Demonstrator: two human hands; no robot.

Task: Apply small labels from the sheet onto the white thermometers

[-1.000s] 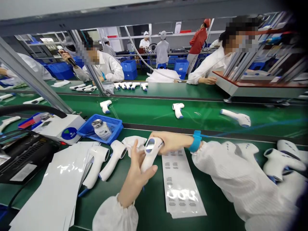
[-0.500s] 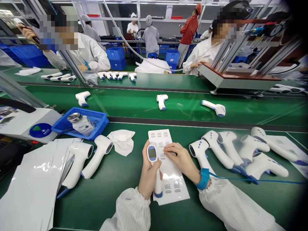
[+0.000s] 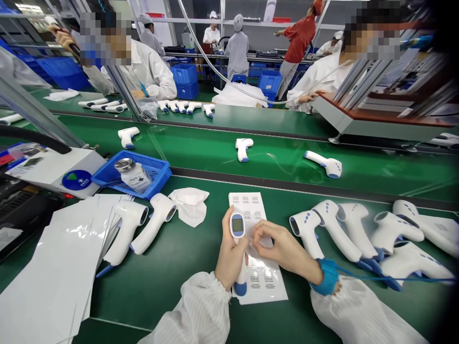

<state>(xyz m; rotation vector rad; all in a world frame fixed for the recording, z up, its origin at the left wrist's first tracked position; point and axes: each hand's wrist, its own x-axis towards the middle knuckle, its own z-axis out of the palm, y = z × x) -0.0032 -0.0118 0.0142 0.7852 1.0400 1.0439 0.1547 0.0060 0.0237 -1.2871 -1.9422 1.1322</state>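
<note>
Clock readings are taken from the thermometer in hand, twelve being the far side of the counter (image 3: 186, 282).

Item: one white thermometer (image 3: 238, 226), gun-shaped, grey screen facing up, blue foot toward six o'clock. Our left hand (image 3: 228, 258) grasps it, thumb across the stem, above the left edge of the label sheet; whether it touches the sheet, we cannot tell.

Item: our right hand (image 3: 283, 243), at three o'clock, over the sheet, index finger and thumb curled toward each other. Whether a label lies between the tips, we cannot tell. A blue wristband (image 3: 324, 277), corded, circles the wrist.

Item: one label sheet (image 3: 263, 267), white, glossy, printed in small blocks, flat on the counter.

Item: several white thermometers (image 3: 335, 229), blue-tipped, clustered at three o'clock.

Item: two further thermometers (image 3: 154, 224), side by side between nine and ten; stacked white sheets (image 3: 53, 267) at nine.

Item: one crumpled white cloth (image 3: 189, 205) at ten; beyond it a blue tray (image 3: 159, 173) containing a metal-capped bottle (image 3: 134, 177).

Item: three thermometers on the green belt (image 3: 201, 145), well apart, at ten, twelve and two.
</note>
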